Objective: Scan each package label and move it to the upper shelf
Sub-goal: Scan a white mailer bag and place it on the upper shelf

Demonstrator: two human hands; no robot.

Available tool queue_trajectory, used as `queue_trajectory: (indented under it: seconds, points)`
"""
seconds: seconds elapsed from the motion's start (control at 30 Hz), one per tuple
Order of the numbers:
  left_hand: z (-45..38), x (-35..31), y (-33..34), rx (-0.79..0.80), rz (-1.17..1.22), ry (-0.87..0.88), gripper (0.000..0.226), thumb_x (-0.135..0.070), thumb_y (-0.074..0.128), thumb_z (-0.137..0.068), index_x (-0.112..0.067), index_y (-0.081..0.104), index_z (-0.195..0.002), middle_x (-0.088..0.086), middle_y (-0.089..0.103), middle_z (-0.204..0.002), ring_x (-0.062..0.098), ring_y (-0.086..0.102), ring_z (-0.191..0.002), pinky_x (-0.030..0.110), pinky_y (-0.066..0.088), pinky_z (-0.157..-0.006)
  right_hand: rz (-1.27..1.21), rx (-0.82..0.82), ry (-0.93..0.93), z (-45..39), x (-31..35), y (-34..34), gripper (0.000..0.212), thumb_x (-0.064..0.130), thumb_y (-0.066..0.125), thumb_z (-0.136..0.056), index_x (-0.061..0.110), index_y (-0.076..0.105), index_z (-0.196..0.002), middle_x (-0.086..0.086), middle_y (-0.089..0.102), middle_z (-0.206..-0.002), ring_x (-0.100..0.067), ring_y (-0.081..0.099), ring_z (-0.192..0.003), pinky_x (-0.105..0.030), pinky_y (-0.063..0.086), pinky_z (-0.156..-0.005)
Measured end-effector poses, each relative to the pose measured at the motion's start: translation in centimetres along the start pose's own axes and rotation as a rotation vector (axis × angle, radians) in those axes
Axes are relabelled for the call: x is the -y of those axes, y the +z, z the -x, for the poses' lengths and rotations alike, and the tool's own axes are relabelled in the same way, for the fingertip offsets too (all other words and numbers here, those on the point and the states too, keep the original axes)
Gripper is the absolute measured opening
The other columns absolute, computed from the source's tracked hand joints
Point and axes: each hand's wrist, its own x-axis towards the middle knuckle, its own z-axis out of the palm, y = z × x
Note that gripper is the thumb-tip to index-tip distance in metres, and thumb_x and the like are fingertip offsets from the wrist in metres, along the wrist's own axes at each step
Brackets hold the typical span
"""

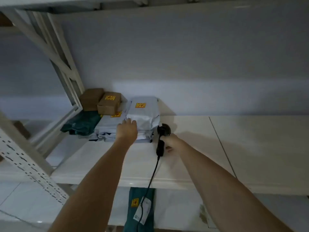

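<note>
One white parcel [143,113], top of stack on upper shelf [217,148]: left hand [127,129] fingers flat on it; push square to wall, right hand [170,142] gripping scanner [163,136] held aside.

my scanner [163,133] is glossy black plastic; the white mailers [143,113] are crinkled plastic film, the boxes [108,104] matt cardboard, upper left.

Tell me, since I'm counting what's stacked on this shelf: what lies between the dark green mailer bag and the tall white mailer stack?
In the head view, a lower stack of white mailer bags lies between the dark green mailer bag and the tall white mailer stack.
</note>
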Motion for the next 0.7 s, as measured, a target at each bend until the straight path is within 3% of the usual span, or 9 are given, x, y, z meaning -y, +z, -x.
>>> queue_trajectory:
  seconds: [0.13,0.3,0.37,0.47,0.57,0.7]
  points:
    - [-2.8,-0.6,-0.7,-0.116,0.04,0.071,0.044,-0.029,0.043,-0.095,-0.004,0.039,-0.131,0.017,0.045,-0.131,0.033,0.045,-0.12,0.038,0.043,-0.091,-0.047,0.018,0.028,-1.3,0.6,1.5,0.049,0.028,0.06,-0.086,-0.002,0.051,-0.123,-0.017,0.058,-0.109,-0.03,0.058,-0.091,-0.036,0.052,-0.076]
    - [-6.8,-2.7,-1.3,0.051,0.276,-0.093,0.082,-0.064,0.045,-0.084,-0.01,0.027,-0.142,0.018,0.025,-0.147,0.038,0.027,-0.134,0.051,0.032,-0.104,-0.101,-0.006,0.079,-2.4,0.7,1.2,0.043,0.027,0.061,-0.085,-0.003,0.053,-0.115,-0.012,0.057,-0.081,-0.025,0.059,-0.067,-0.038,0.053,-0.071]
    - [-7.8,-3.2,-1.5,0.114,0.233,-0.1,0.094,-0.075,0.04,-0.078,-0.013,0.021,-0.145,0.016,0.018,-0.151,0.037,0.019,-0.139,0.058,0.029,-0.106,-0.1,-0.04,0.097,-3.5,0.9,0.2,0.05,0.041,0.062,-0.081,0.0,0.052,-0.108,-0.012,0.059,-0.088,-0.026,0.06,-0.072,-0.037,0.052,-0.071]
    - [-8.8,-3.4,-1.6,0.176,0.257,-0.115,0.103,-0.08,0.038,-0.074,-0.018,0.008,-0.15,0.012,0.007,-0.157,0.036,0.008,-0.144,0.065,0.023,-0.106,-0.174,-0.215,0.054,-5.2,2.1,-1.9,0.083,0.068,0.048,-0.074,0.002,0.05,-0.125,-0.014,0.058,-0.109,-0.029,0.059,-0.091,-0.034,0.046,-0.08]
    - [-9.7,-3.6,-1.8,0.278,0.317,-0.153,0.112,-0.084,0.039,-0.07,-0.018,-0.003,-0.151,0.012,-0.007,-0.159,0.038,-0.003,-0.145,0.071,0.015,-0.106,-0.133,-0.418,-0.008,-6.7,4.2,-3.6,0.08,0.064,0.035,-0.085,0.003,0.038,-0.137,-0.02,0.046,-0.138,-0.034,0.048,-0.123,-0.04,0.038,-0.101]
    - [-11.0,-4.5,-2.3,0.351,0.36,-0.251,0.123,-0.089,0.038,-0.064,-0.015,-0.011,-0.15,0.012,-0.016,-0.158,0.039,-0.012,-0.145,0.073,0.013,-0.104,-0.051,-0.312,-0.155,-8.1,7.8,-3.4,0.059,0.047,0.035,-0.09,0.001,0.052,-0.122,-0.019,0.055,-0.125,-0.034,0.054,-0.112,-0.035,0.04,-0.09]
